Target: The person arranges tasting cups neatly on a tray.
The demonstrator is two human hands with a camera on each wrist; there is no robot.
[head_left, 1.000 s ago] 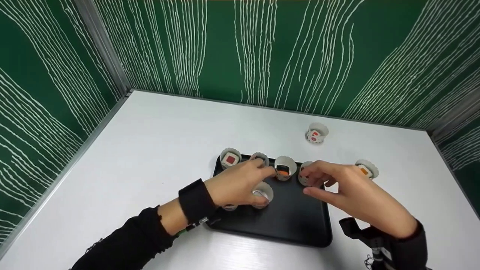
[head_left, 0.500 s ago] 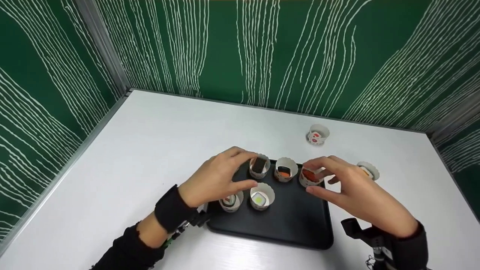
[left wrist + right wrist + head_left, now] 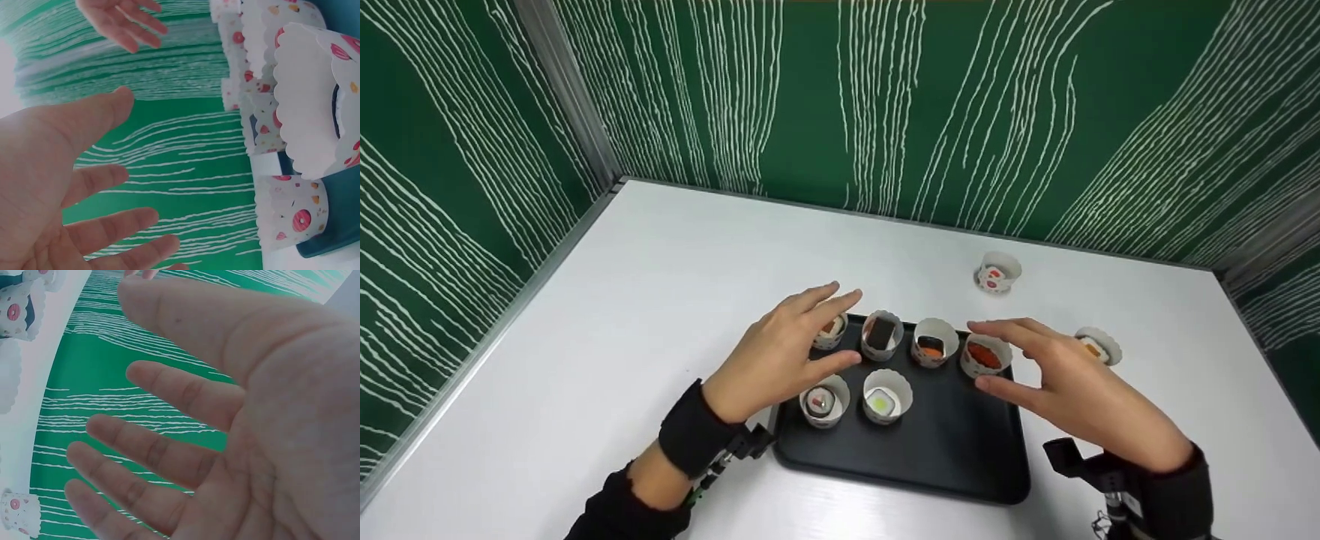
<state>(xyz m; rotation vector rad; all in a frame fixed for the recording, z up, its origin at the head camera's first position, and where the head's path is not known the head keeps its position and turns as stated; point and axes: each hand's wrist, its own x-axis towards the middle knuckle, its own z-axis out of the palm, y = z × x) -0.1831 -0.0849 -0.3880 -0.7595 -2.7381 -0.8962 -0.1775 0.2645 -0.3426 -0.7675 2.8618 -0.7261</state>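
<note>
My left hand (image 3: 787,352) is held over the left side of a black tray (image 3: 952,450), fingers spread and holding nothing. In the left wrist view its palm (image 3: 34,163) faces the scalloped paper cups. Beneath it is a cup (image 3: 823,423) with a toy-like sushi roll, beside another cup (image 3: 887,418) with a white and green piece. My right hand (image 3: 1065,367) hovers at the tray's right edge, fingers extended and bare. Nearest its fingertips is a cup (image 3: 979,370) with a red-orange topped piece. The back row also has cups with a dark piece (image 3: 881,333) and a black-and-orange piece (image 3: 931,347).
A back-left cup (image 3: 828,343) is partly covered by my left hand. Off the tray, one cup (image 3: 1009,270) stands farther back on the white table (image 3: 697,247), and another (image 3: 1112,349) lies right, partly behind my right hand. Green walls (image 3: 802,97) with white lines enclose the table.
My left hand has drawn back left from the cups and spread its fingers, uncovering the front cups and the dark piece. My right hand's fingers have straightened away from the red-orange one.
</note>
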